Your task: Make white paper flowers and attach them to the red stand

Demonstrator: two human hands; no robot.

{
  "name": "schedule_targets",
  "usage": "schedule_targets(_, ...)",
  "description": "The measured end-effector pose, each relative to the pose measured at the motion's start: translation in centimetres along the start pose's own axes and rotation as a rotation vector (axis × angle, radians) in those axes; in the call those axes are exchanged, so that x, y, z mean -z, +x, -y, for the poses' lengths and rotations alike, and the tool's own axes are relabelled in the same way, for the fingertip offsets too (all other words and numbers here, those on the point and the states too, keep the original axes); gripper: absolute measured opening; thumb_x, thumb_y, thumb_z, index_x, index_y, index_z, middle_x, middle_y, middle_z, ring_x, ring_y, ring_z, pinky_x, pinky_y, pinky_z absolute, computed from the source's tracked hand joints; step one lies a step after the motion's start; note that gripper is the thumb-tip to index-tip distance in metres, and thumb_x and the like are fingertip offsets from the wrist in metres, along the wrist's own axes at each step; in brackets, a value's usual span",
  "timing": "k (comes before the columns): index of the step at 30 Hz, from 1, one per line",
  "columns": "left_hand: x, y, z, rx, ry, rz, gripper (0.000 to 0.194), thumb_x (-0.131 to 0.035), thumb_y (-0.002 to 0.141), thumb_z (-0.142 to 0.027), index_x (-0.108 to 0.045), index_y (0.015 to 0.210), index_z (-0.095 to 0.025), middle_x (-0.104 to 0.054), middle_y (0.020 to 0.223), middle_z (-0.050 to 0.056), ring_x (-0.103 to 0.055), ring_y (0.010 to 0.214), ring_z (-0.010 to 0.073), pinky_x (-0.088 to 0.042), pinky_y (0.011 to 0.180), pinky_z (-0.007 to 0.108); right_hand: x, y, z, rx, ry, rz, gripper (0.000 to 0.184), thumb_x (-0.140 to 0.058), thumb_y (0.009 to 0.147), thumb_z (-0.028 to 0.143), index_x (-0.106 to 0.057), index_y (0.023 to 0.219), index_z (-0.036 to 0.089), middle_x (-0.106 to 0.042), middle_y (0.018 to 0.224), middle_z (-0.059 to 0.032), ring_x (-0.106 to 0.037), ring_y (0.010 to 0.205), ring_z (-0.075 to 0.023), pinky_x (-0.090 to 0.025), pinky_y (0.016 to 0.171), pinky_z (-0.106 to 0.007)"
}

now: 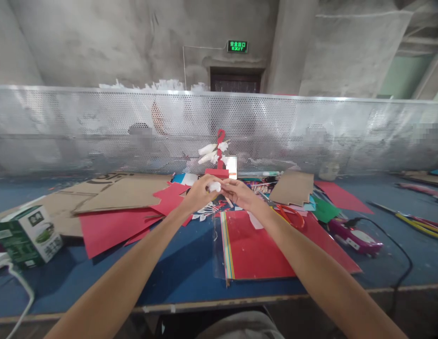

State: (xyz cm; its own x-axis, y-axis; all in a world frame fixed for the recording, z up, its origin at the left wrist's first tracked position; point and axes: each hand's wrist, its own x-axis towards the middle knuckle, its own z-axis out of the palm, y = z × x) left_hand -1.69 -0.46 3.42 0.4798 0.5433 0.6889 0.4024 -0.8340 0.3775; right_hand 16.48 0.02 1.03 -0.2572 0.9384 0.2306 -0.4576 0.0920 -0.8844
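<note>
Both hands meet over the middle of the table, in front of a red stand. My left hand (201, 190) is closed around a small white ruffled piece (214, 187) that looks like a paper flower. The fingers of my right hand (240, 193) pinch at the right edge of the same piece, partly hiding it. Just behind, several white flowers (208, 153) are fixed to the upright of the red stand (220, 162). White leaf-like cutouts (205, 210) lie below my left hand. A stack of red sheets (257, 249) lies under my right forearm.
Brown cardboard (116, 193) and red paper (116, 228) cover the left side, near a green-and-white box (30, 235). Red-handled scissors (293, 216), a purple device (356, 238) with a black cable and yellow-handled pliers (413, 221) lie right. A perforated metal screen (99, 127) stands behind.
</note>
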Motion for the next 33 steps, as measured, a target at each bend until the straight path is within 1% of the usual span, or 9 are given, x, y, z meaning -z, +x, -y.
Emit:
schedule_targets(5,-0.1,0.0,0.0,0.019,0.013,-0.043,0.013,-0.058,0.084,-0.023,-0.066,0.095,-0.020,-0.065,0.092,0.001,-0.056,0.077,0.0140,-0.044,0.072,0.026,-0.1,0.0,-0.1,0.033,-0.011,0.013,0.028,-0.088,0.056,0.023,-0.069,0.075,0.017,-0.071,0.071,0.0016,-0.067,0.068,-0.0087,-0.055,0.073,-0.018)
schedule_targets(8,-0.2,0.0,0.0,0.047,-0.023,-0.041,0.012,-0.057,0.085,-0.025,-0.064,0.093,-0.019,-0.063,0.087,0.000,-0.052,0.069,0.0116,-0.041,0.064,0.023,-0.2,-0.1,-0.1,0.059,-0.038,0.021,0.027,-0.088,0.057,0.024,-0.069,0.076,0.017,-0.071,0.071,0.0015,-0.066,0.066,-0.0086,-0.055,0.071,-0.019)
schedule_targets(11,-0.2,0.0,0.0,0.084,-0.067,-0.032,0.015,-0.057,0.086,-0.029,-0.063,0.094,-0.018,-0.061,0.082,0.000,-0.049,0.062,0.0103,-0.038,0.058,0.022,-0.2,-0.3,0.0,0.078,-0.065,0.014,0.027,-0.087,0.058,0.026,-0.070,0.077,0.016,-0.071,0.074,0.0004,-0.067,0.069,-0.0097,-0.056,0.075,-0.020)
schedule_targets(18,-0.3,0.2,0.3,0.186,-0.127,-0.056,0.020,-0.059,0.081,-0.036,-0.064,0.086,-0.017,-0.061,0.075,-0.001,-0.051,0.063,0.0122,-0.039,0.058,0.023,-0.1,-0.3,-0.2,0.115,-0.151,0.007,0.028,-0.086,0.060,0.034,-0.072,0.078,0.017,-0.073,0.081,-0.0021,-0.070,0.076,-0.0137,-0.057,0.075,-0.024)
schedule_targets(22,-0.3,0.4,0.8,0.299,-0.238,-0.058,0.019,-0.063,0.076,-0.036,-0.061,0.080,-0.017,-0.058,0.068,-0.002,-0.052,0.060,0.0124,-0.040,0.055,0.024,-0.1,-0.3,-0.3,0.188,-0.289,0.054,0.037,-0.084,0.063,0.036,-0.073,0.093,0.018,-0.075,0.087,-0.0034,-0.070,0.078,-0.0150,-0.056,0.076,-0.027)
schedule_targets(24,-0.1,0.5,0.7,0.334,-0.251,-0.059,0.019,-0.064,0.074,-0.035,-0.061,0.077,-0.017,-0.058,0.066,-0.002,-0.052,0.059,0.0123,-0.040,0.055,0.024,-0.1,-0.3,-0.4,0.243,-0.371,0.042,0.039,-0.084,0.063,0.036,-0.073,0.096,0.019,-0.075,0.087,-0.0038,-0.070,0.077,-0.0162,-0.055,0.075,-0.028)
schedule_targets(28,0.1,0.6,0.2,0.372,-0.308,-0.066,0.019,-0.066,0.072,-0.035,-0.060,0.076,-0.017,-0.057,0.065,-0.001,-0.052,0.060,0.0127,-0.039,0.055,0.025,-0.1,-0.1,-0.6,0.314,-0.426,-0.004,0.030,-0.080,0.066,0.040,-0.074,0.088,0.020,-0.075,0.084,-0.0040,-0.070,0.076,-0.0185,-0.054,0.071,-0.028)
schedule_targets(31,0.1,0.5,-0.4,0.367,-0.363,-0.066,0.022,-0.067,0.074,-0.037,-0.060,0.078,-0.017,-0.056,0.065,-0.001,-0.052,0.060,0.0123,-0.041,0.056,0.025,0.0,-0.1,-0.5,0.305,-0.399,-0.012,0.029,-0.081,0.064,0.041,-0.074,0.083,0.020,-0.073,0.078,-0.0029,-0.069,0.072,-0.0188,-0.054,0.066,-0.028)
schedule_targets(33,0.1,0.4,-1.0,0.327,-0.396,-0.051,0.027,-0.067,0.076,-0.042,-0.061,0.084,-0.017,-0.058,0.070,-0.001,-0.053,0.062,0.0127,-0.043,0.058,0.025,0.2,-0.1,-0.3,0.286,-0.344,-0.011,0.030,-0.083,0.061,0.041,-0.073,0.081,0.021,-0.072,0.075,-0.0017,-0.068,0.069,-0.0177,-0.053,0.064,-0.028)
